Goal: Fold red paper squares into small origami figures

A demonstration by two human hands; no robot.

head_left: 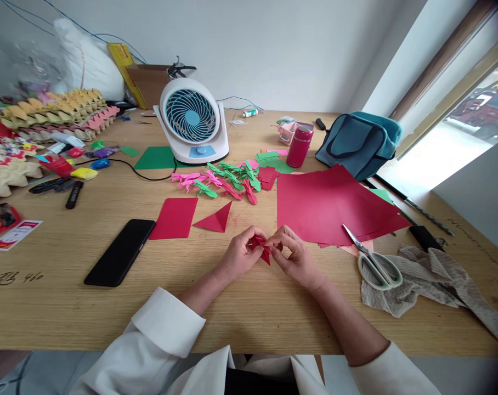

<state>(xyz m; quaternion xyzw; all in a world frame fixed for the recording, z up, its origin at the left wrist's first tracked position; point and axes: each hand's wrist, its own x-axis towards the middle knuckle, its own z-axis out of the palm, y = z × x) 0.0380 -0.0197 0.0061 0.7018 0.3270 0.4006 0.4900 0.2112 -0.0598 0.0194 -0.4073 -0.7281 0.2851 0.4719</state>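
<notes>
Near the table's front middle, my left hand (241,255) pinches a small folded red paper piece (266,255) with several points. My right hand (293,257) closes its thumb and index finger on the right side of that same piece. Behind my left hand lie a red paper triangle (216,219) and a red rectangular sheet (175,218). Farther back is a heap of folded green, pink and red paper figures (228,178). Large red sheets (327,206) lie to the right, with scissors (376,266) resting at their front edge.
A black phone (120,252) lies left of my hands. A fan (193,120) stands at the back, with a red flask (300,145) and a teal bag (356,144) to its right. A crumpled cloth (413,291) lies at the right. Egg trays (55,115) are stacked far left.
</notes>
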